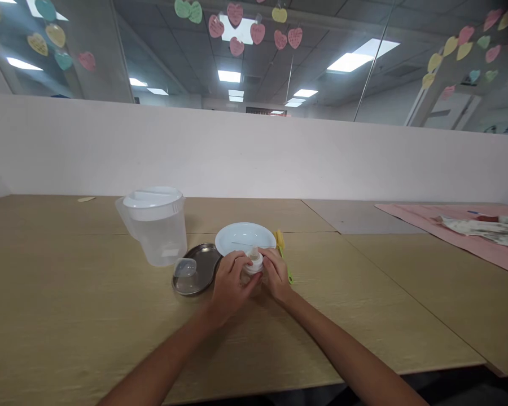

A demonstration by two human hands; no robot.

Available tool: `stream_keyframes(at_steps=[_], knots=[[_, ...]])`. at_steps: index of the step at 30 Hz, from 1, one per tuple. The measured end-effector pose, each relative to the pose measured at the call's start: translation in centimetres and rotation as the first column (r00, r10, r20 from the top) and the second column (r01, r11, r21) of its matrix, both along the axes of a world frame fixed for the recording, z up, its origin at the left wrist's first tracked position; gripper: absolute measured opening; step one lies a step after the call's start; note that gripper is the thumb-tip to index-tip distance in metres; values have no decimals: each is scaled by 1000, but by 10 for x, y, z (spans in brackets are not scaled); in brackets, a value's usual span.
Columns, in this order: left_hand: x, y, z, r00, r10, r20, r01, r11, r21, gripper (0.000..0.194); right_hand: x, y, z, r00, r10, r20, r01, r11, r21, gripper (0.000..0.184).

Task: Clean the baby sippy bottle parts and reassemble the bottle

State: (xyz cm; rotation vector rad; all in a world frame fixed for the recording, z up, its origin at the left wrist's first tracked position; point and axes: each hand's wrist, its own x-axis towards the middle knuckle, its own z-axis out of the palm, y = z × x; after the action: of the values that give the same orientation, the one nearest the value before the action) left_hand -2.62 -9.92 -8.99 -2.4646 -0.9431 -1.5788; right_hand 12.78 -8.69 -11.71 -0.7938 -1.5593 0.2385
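A small white round jar [254, 264] is held between my two hands, just in front of a pale plate [224, 239]. My left hand [232, 280] wraps its fingers and thumb around the jar's left side. On the other side, the fingers of my right hand [276, 272] press against the jar's rim. The top of the jar is partly covered by my fingers, so I cannot make out what is inside. Left of my hands lies a kidney-shaped metal tray [205, 270], with a small clear plastic cup [185, 268] at its left edge.
A lidded translucent pitcher [161, 231] stands behind the tray. A yellow and green brush-like tool [280, 239] lies right of the plate. Far right, a pink cloth [427, 217] carries a patterned fabric [486, 228]. A white wall [245, 155] closes off the back.
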Motion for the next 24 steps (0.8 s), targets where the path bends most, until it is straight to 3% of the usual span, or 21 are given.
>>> stream_keyframes(at_steps=[8,15,19,24], knots=[[1,-3,3,999,33,-33,-31,998,51,19,1,-2,2,998,-53,17,53,998,25,28],[3,-4,5,996,-71,58,78,987,-140,28,-3,-6,1,995,-96,-9,96,995,28,23],[4,-1,1,990,-84,117,109,968,-228,35,-3,-7,0,989,-145,-35,148,982,115,17],[4,4,-9,985,-85,147,123,954,-274,49,-3,-14,3,976,-191,102,155,946,283,9]])
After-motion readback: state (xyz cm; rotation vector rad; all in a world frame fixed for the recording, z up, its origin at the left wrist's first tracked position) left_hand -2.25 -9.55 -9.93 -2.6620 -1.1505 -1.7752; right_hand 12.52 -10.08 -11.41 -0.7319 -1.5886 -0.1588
